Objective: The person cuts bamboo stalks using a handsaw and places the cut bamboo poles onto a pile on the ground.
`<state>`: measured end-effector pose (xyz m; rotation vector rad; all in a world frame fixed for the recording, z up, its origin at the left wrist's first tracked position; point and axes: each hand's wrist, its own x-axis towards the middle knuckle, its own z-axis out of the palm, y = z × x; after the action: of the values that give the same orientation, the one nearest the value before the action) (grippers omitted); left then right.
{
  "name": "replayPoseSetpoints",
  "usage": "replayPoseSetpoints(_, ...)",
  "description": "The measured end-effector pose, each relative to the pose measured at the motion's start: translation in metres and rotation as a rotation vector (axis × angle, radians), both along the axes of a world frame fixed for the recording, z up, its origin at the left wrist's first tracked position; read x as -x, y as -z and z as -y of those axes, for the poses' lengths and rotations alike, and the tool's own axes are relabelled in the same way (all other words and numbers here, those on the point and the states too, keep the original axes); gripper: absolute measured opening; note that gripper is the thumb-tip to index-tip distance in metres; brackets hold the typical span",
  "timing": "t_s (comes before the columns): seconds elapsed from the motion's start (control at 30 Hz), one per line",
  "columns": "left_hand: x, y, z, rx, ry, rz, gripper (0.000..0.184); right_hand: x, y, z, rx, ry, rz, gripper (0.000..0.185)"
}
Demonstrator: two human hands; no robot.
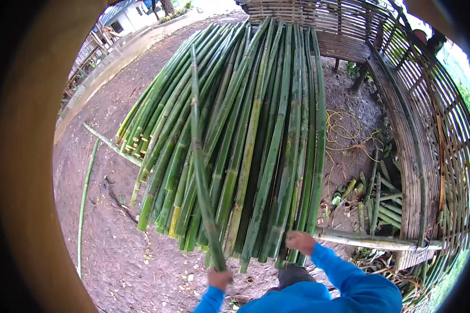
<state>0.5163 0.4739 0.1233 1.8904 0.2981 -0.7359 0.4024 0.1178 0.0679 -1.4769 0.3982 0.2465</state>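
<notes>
In the head view, a large pile of green bamboo poles (pixel 258 125) fans out in front of me, its cut ends towards my body. One darker bamboo pole (pixel 199 167) lies slantwise over the left side of the pile. My left hand (pixel 219 280) is wrapped round the near end of this pole, low in the view. Over the near ends at the right side of the pile is my right hand (pixel 300 241), fingers curled in. What it grips, if anything, is hidden. Both arms wear blue sleeves.
A slatted bamboo bench (pixel 402 125) with a woven back curves along the right. Beneath it lie short bamboo offcuts (pixel 386 201) and a yellow cord (pixel 344 130). A horizontal pole (pixel 376 240) runs to my right. A thin green pole (pixel 86 203) lies on the muddy ground at left.
</notes>
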Motion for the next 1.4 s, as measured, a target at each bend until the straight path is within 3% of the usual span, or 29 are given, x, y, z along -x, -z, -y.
replayPoseSetpoints(0.03,-0.049,-0.071,0.046,-0.464,0.165,0.134,0.035,0.035,0.019,0.011,0.049,0.063,0.038,0.049)
replayPoseSetpoints(0.07,-0.124,0.003,-0.009,-0.756,0.433,0.199,0.037,0.051,0.025,0.019,0.046,0.132,-0.024,0.048)
replayPoseSetpoints(0.1,-0.194,0.004,-0.031,-0.919,0.451,0.298,0.041,0.068,0.030,0.028,0.041,0.205,-0.084,0.046)
replayPoseSetpoints(0.13,-0.258,-0.006,-0.039,-0.885,0.277,0.542,0.058,0.074,0.020,0.035,-0.012,0.292,-0.244,0.047)
replayPoseSetpoints(0.17,-0.305,-0.070,-0.030,-0.855,0.342,0.824,0.061,0.068,0.005,0.041,0.030,0.285,-0.276,0.048)
replayPoseSetpoints(0.23,-0.409,-0.094,-0.062,-0.675,0.022,1.278,0.068,0.050,-0.025,0.045,0.107,0.272,-0.350,0.048)
replayPoseSetpoints(0.27,-0.399,-0.143,-0.018,-0.483,0.017,1.447,0.066,0.042,-0.022,0.043,0.169,0.312,-0.298,0.049)
replayPoseSetpoints(0.37,-0.346,-0.162,0.031,-0.475,0.190,1.231,0.065,0.001,-0.010,0.021,0.245,0.359,-0.171,0.050)
replayPoseSetpoints(0.47,-0.294,-0.090,0.011,-0.616,0.454,1.156,0.059,-0.047,-0.031,-0.009,0.238,0.126,-0.129,0.051)
replayPoseSetpoints(0.6,-0.217,-0.016,-0.056,-0.809,0.447,0.680,0.048,-0.063,-0.030,-0.043,0.321,-0.147,-0.089,0.055)
replayPoseSetpoints(0.73,-0.220,0.002,-0.118,-0.845,0.361,0.540,0.048,-0.066,-0.023,-0.062,0.288,-0.253,-0.175,0.056)
replayPoseSetpoints(0.93,-0.328,0.010,-0.174,-0.918,0.196,0.783,0.054,-0.085,-0.022,-0.082,0.389,-0.171,-0.280,0.051)
replayPoseSetpoints(1.0,-0.379,0.026,-0.201,-1.075,0.222,0.791,0.060,-0.103,-0.030,-0.095,0.456,-0.075,-0.327,0.048)
replayPoseSetpoints(1.07,-0.438,0.032,-0.223,-0.942,0.166,0.689,0.066,-0.124,-0.037,-0.114,0.473,0.052,-0.373,0.045)
replayPoseSetpoints(1.13,-0.499,0.030,-0.223,-0.873,0.179,0.809,0.067,-0.137,-0.038,-0.142,0.476,0.148,-0.354,0.043)
replayPoseSetpoints(1.2,-0.555,0.031,-0.208,-0.800,0.358,1.021,0.064,-0.147,-0.030,-0.179,0.459,0.140,-0.407,0.042)
replayPoseSetpoints(1.27,-0.615,0.060,-0.174,-0.719,0.471,0.920,0.061,-0.157,-0.042,-0.227,0.473,0.134,-0.496,0.042)
replayPoseSetpoints(1.33,-0.637,0.065,-0.150,-0.641,0.604,0.647,0.062,-0.184,-0.071,-0.256,0.548,0.025,-0.527,0.042)
replayPoseSetpoints(1.4,-0.654,0.099,-0.153,-0.579,0.620,0.709,0.058,-0.199,-0.086,-0.274,0.614,-0.122,-0.518,0.041)
